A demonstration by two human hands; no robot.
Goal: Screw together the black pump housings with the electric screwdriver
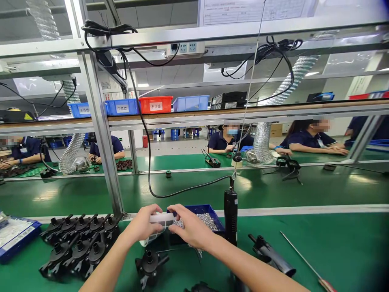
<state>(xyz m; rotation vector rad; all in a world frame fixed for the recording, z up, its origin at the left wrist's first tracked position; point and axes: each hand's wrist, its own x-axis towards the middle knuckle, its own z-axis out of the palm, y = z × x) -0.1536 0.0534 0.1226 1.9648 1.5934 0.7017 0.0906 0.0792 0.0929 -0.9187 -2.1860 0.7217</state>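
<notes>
Between my two hands is a white plastic piece (161, 218) with a pale, grid-patterned lower part; its exact kind I cannot make out. My left hand (145, 224) grips its left end, fingers curled over the top. My right hand (191, 228) pinches at the right end with thumb and fingers. Just behind my right hand stands a blue bin (216, 219) of small silver screws (208, 221), some spilled on the mat in front. Nearer to me, below the hands, a black pump-like part (149, 263) sits on the green mat.
Rows of similar black parts (80, 245) stand at left, beside a blue tray (21, 239) with papers. A black electric screwdriver (231, 215) hangs upright on a wire at right. Beyond it lie a black tubular tool (272, 255) and a long screwdriver (306, 259). Co-workers sit across the conveyor (188, 186).
</notes>
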